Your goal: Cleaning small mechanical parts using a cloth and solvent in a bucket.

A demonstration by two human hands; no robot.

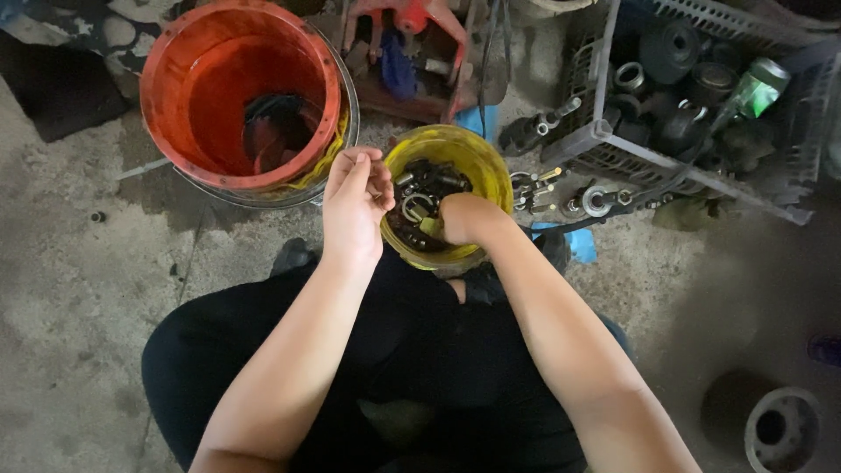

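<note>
Seen from above, the right hand (pixel 462 219) is sunk into a small yellow tub (pixel 486 162) full of dark oily metal parts (pixel 427 184), fingers buried among them. The left hand (pixel 355 203) hovers just beside the tub's rim, fingertips pinched together; whether they hold anything is unclear. A larger orange bucket (pixel 166 96) stands on the stained concrete floor (pixel 70 289) nearby, and a grey crate (pixel 701 166) of machine parts sits to the right

Small tub (pixel 491 162) right of big bucket (pixel 175 105); crate (pixel 604 131) farther right.
</note>
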